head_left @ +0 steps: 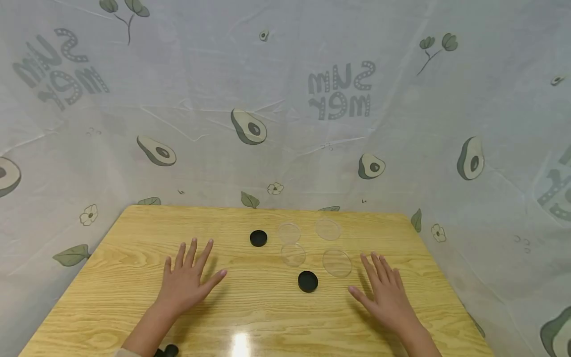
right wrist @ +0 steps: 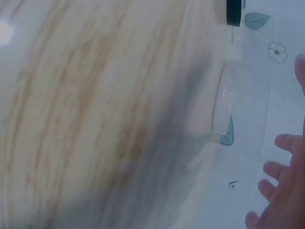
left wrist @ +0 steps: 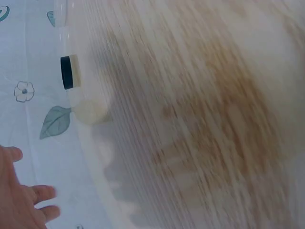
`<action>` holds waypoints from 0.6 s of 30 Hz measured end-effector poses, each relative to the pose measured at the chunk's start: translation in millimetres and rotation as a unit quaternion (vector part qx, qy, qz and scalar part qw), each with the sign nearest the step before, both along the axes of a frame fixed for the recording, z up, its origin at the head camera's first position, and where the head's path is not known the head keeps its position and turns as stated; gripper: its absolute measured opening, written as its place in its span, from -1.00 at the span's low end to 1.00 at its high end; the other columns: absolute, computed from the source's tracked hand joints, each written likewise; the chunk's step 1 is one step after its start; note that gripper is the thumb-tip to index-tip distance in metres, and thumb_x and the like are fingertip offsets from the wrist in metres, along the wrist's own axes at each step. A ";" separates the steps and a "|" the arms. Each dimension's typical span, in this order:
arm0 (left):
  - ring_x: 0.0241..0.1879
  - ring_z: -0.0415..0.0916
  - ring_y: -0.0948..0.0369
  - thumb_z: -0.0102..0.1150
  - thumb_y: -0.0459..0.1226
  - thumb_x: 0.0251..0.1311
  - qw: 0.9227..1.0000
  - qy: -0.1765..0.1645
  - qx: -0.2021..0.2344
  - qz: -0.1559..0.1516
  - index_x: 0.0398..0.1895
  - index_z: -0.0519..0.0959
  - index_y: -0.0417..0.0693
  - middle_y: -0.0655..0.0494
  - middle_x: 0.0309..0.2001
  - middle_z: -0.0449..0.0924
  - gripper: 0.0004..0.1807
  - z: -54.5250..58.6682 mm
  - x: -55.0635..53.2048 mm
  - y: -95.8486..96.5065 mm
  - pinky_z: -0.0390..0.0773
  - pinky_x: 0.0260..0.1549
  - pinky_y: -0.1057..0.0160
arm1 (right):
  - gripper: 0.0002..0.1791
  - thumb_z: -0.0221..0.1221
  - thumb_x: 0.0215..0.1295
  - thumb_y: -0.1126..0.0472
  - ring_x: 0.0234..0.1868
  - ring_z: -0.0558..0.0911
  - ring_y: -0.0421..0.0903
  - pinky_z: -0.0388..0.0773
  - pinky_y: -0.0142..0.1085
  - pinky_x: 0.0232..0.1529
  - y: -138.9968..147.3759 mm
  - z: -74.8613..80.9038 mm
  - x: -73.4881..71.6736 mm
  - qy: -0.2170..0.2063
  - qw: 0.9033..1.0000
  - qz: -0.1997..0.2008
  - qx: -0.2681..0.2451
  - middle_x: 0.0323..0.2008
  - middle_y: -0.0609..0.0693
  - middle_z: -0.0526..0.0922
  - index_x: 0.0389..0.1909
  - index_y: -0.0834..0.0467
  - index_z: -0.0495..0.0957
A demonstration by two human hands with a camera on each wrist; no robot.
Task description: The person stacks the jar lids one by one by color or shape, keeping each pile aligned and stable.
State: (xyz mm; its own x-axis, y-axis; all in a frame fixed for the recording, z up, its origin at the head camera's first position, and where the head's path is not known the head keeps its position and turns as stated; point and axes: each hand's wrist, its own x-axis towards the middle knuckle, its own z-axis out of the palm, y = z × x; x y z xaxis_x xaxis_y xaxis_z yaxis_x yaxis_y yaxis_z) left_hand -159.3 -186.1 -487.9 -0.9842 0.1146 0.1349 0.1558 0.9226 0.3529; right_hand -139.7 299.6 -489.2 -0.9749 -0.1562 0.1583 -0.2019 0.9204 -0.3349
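Well, there were two black round dishes (head_left: 308,281), four clear round pieces (head_left: 337,263) and two hands about them on or over one wooden table (head_left: 250,317). The black dishes looked matte and shallow, and the nearer one showed a raised rim around a sunken middle. The clear pieces were colourless and see-through, so that the yellow grain showed through them and little but their pale outlines stood out; seen from the right wrist, one had a visible thickness at its edge.

All six lay around the middle of the table: the farther dish to the left of the clear pieces, the nearer dish on the person's side of them. The two left-hand pieces sat so close that I could not tell whether their rims touched; the two right-hand ones lay apart.

The left hand (head_left: 184,287) was spread, free of any object, nearest the farther dish. The right hand (head_left: 385,300) was likewise spread and unloaded, its fingertips just beside a clear piece. One dark object (head_left: 171,351), partly cut off, showed by the left wrist.
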 end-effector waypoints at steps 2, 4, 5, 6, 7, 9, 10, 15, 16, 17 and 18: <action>0.59 -0.04 -0.44 0.04 0.38 0.38 1.000 0.002 0.013 -0.006 0.72 0.04 0.18 -0.36 0.64 0.03 -0.01 -0.1 -2.0 2.3 0.02 0.38 -0.61 | -0.02 0.23 0.41 -0.31 0.63 0.07 0.40 -0.01 0.45 0.49 -1.2 1.1 -0.4 0.013 1.000 0.011 -0.005 0.63 0.31 0.10 0.66 0.08 0.12; 0.54 0.08 -0.46 0.06 0.36 0.39 0.999 -0.002 0.031 -0.012 0.71 0.05 0.13 -0.40 0.58 0.14 -0.01 0.0 -4.2 5.3 0.15 0.35 -0.58 | -0.02 0.27 0.39 -0.29 0.59 0.17 0.40 0.14 0.44 0.45 -2.9 2.1 -1.2 0.017 1.000 0.022 -0.015 0.60 0.30 0.18 0.64 0.11 0.16; 0.51 0.13 -0.46 0.08 0.35 0.38 0.999 -0.008 0.044 -0.018 0.71 0.06 0.09 -0.40 0.55 0.18 0.00 0.3 -5.4 7.1 0.21 0.33 -0.56 | -0.02 0.29 0.38 -0.27 0.57 0.20 0.40 0.22 0.44 0.41 -4.1 2.9 -1.8 0.011 0.999 0.028 -0.027 0.59 0.29 0.20 0.63 0.12 0.17; 0.49 0.18 -0.46 0.08 0.35 0.38 0.998 -0.016 0.056 -0.024 0.70 0.08 0.05 -0.41 0.52 0.22 0.01 0.8 -6.6 9.3 0.28 0.31 -0.53 | -0.03 0.31 0.38 -0.26 0.55 0.24 0.39 0.29 0.43 0.38 -5.6 3.8 -2.4 0.005 0.999 0.033 -0.040 0.57 0.28 0.22 0.62 0.13 0.18; 0.47 0.21 -0.45 0.10 0.36 0.37 0.997 -0.027 0.070 -0.031 0.69 0.10 0.02 -0.40 0.50 0.25 0.02 1.2 -7.9 11.8 0.34 0.29 -0.50 | -0.03 0.32 0.37 -0.24 0.53 0.28 0.39 0.34 0.42 0.34 -6.8 4.5 -2.9 -0.003 0.998 0.037 -0.053 0.56 0.28 0.24 0.62 0.14 0.18; 0.49 0.21 -0.43 0.13 0.37 0.34 0.993 -0.053 0.099 -0.044 0.67 0.13 -0.04 -0.38 0.52 0.25 0.04 2.6 -10.4 17.4 0.40 0.27 -0.46 | -0.04 0.35 0.36 -0.20 0.49 0.34 0.38 0.43 0.40 0.28 -9.5 5.4 -4.0 -0.017 0.996 0.046 -0.079 0.52 0.26 0.29 0.59 0.17 0.21; 0.50 0.19 -0.42 0.15 0.36 0.33 0.990 -0.064 0.113 -0.051 0.66 0.15 -0.07 -0.38 0.53 0.24 0.05 3.4 -11.9 20.4 0.41 0.28 -0.45 | -0.05 0.37 0.35 -0.17 0.48 0.36 0.38 0.45 0.39 0.27 -10.9 5.6 -4.7 -0.023 0.994 0.051 -0.093 0.50 0.26 0.32 0.58 0.18 0.22; 0.49 0.24 -0.38 0.35 0.17 0.31 0.979 -0.081 0.169 -0.082 0.60 0.25 -0.17 -0.34 0.48 0.35 -0.03 1.8 -19.5 37.1 0.42 0.32 -0.39 | -0.11 0.41 0.33 -0.08 0.38 0.49 0.26 0.53 0.19 0.27 -17.7 5.1 -9.7 -0.035 0.986 0.081 -0.142 0.39 0.24 0.46 0.52 0.25 0.30; 0.46 0.30 -0.36 0.38 0.11 0.31 0.976 -0.079 0.180 -0.089 0.57 0.28 -0.19 -0.33 0.44 0.40 -0.07 0.7 -20.8 40.7 0.44 0.31 -0.36 | -0.13 0.42 0.32 -0.07 0.36 0.52 0.24 0.54 0.15 0.27 -19.0 4.8 -11.1 -0.038 0.984 0.087 -0.150 0.37 0.25 0.48 0.50 0.26 0.32; 0.43 0.35 -0.34 0.42 0.05 0.30 0.974 -0.077 0.189 -0.097 0.55 0.30 -0.21 -0.32 0.41 0.44 -0.10 -1.1 -22.1 44.3 0.47 0.30 -0.33 | -0.15 0.41 0.33 -0.06 0.34 0.53 0.22 0.55 0.11 0.27 -20.4 4.5 -12.5 -0.042 0.982 0.093 -0.157 0.35 0.25 0.50 0.48 0.28 0.34; 0.39 0.42 -0.30 0.44 -0.01 0.29 0.971 -0.076 0.199 -0.104 0.53 0.33 -0.23 -0.30 0.37 0.48 -0.13 -3.2 -23.0 48.0 0.51 0.28 -0.28 | -0.18 0.42 0.33 -0.04 0.32 0.54 0.21 0.56 0.08 0.27 -22.1 4.5 -13.9 -0.046 0.980 0.098 -0.165 0.33 0.26 0.51 0.46 0.29 0.36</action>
